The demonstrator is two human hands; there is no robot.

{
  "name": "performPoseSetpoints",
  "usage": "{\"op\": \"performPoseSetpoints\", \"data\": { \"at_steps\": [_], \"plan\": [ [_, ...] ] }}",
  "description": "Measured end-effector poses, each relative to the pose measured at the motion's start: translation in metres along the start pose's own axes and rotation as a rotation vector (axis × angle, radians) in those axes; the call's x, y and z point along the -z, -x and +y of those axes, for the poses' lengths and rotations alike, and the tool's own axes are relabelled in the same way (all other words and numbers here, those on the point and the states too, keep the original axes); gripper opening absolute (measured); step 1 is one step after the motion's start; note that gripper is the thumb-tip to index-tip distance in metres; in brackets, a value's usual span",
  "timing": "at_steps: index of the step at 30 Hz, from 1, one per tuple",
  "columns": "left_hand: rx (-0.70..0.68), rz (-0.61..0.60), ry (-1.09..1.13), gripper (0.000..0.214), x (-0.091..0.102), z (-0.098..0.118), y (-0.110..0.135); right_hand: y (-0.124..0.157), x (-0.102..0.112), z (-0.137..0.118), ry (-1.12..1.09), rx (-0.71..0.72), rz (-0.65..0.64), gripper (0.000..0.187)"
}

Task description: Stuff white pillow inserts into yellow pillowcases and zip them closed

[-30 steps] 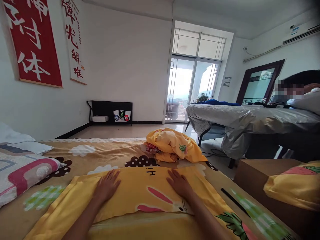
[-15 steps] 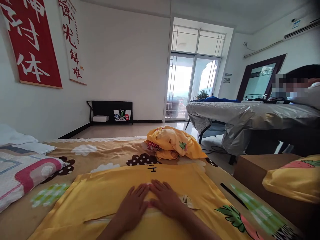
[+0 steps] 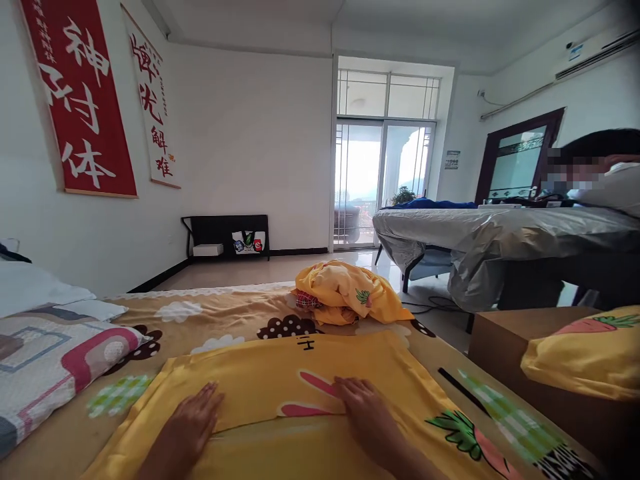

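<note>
A yellow pillowcase [image 3: 240,380], printed with "Hi", pink rabbit ears and a carrot, lies spread on the bed in front of me. A flap edge crosses its middle. My left hand [image 3: 193,417] rests flat on the left part, near the flap edge, fingers stretched out. On the right, my right hand [image 3: 367,410] lies palm down beside the rabbit ears, its fingers stretched and covering part of the print. Neither hand grips anything visible. Beyond the pillowcase sits a crumpled heap of yellow fabric [image 3: 345,287].
The patterned bedsheet [image 3: 170,310] carries a pillow [image 3: 85,347] at left and a black strip [image 3: 463,390] at right. A cardboard box [image 3: 500,333] with a yellow bundle [image 3: 590,360] stands at right. Behind are a plastic-covered table [image 3: 450,230] and another person [image 3: 610,180].
My hands have moved apart from the pillowcase's middle, left hand to the left, right hand to the right. The rabbit ears and flap edge now show more. The view has tilted up slightly.
</note>
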State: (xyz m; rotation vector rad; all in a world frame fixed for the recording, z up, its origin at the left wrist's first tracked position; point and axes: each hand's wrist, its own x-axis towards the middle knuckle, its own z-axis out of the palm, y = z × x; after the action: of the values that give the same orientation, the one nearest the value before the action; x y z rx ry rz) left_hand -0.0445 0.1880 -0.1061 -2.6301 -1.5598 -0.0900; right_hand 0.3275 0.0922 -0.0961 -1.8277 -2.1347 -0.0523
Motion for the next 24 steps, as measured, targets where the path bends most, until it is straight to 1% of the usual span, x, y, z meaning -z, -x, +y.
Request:
{"op": "performPoseSetpoints", "data": {
  "at_steps": [1,2,3,4,5,6,7,9,12,14,17,19,21,24],
  "plan": [
    [-0.129,-0.02,0.056,0.044,0.008,0.025,-0.009,0.001,-0.008,-0.026,-0.074,0.131,-0.018,0.039],
    [-0.214,-0.024,0.082,0.042,0.015,0.049,-0.019,0.001,-0.017,-0.049,-0.103,0.21,-0.047,0.031],
    [-0.273,-0.016,0.092,0.043,0.02,0.071,-0.03,0.002,-0.026,-0.068,-0.109,0.258,-0.06,0.028],
    [-0.328,0.005,0.093,0.044,0.022,0.09,-0.04,0.003,-0.034,-0.083,-0.107,0.274,-0.07,0.027],
    [-0.367,0.007,0.094,0.044,0.021,0.103,-0.05,0.003,-0.041,-0.091,-0.104,0.269,-0.073,0.029],
    [-0.4,0.005,0.098,0.044,0.019,0.112,-0.058,0.003,-0.047,-0.095,-0.11,0.257,-0.072,0.032],
    [-0.429,-0.004,0.107,0.044,0.014,0.116,-0.064,0.003,-0.052,-0.095,-0.123,0.242,-0.069,0.033],
    [-0.469,-0.001,0.125,0.042,0.005,0.115,-0.073,0.001,-0.058,-0.087,-0.15,0.237,-0.075,0.032],
    [-0.525,0.1,0.08,0.032,-0.004,0.11,-0.078,-0.001,-0.067,-0.077,-0.144,0.294,-0.083,0.025],
    [-0.586,0.144,-0.01,0.023,-0.002,0.111,-0.079,-0.002,-0.076,-0.078,-0.126,0.359,-0.088,0.021],
    [-0.668,0.124,-0.132,0.018,0.007,0.118,-0.085,-0.002,-0.091,-0.086,-0.065,0.458,-0.064,0.015],
    [-0.636,0.12,-0.16,0.02,0.013,0.122,-0.093,-0.003,-0.099,-0.091,-0.03,0.53,-0.027,0.014],
    [-0.54,0.144,-0.16,0.025,0.016,0.125,-0.103,-0.005,-0.106,-0.094,-0.04,0.633,-0.021,0.018],
    [-0.391,0.183,-0.15,0.032,0.014,0.129,-0.114,-0.009,-0.113,-0.099,-0.067,0.774,-0.089,0.02]
  ]
}}
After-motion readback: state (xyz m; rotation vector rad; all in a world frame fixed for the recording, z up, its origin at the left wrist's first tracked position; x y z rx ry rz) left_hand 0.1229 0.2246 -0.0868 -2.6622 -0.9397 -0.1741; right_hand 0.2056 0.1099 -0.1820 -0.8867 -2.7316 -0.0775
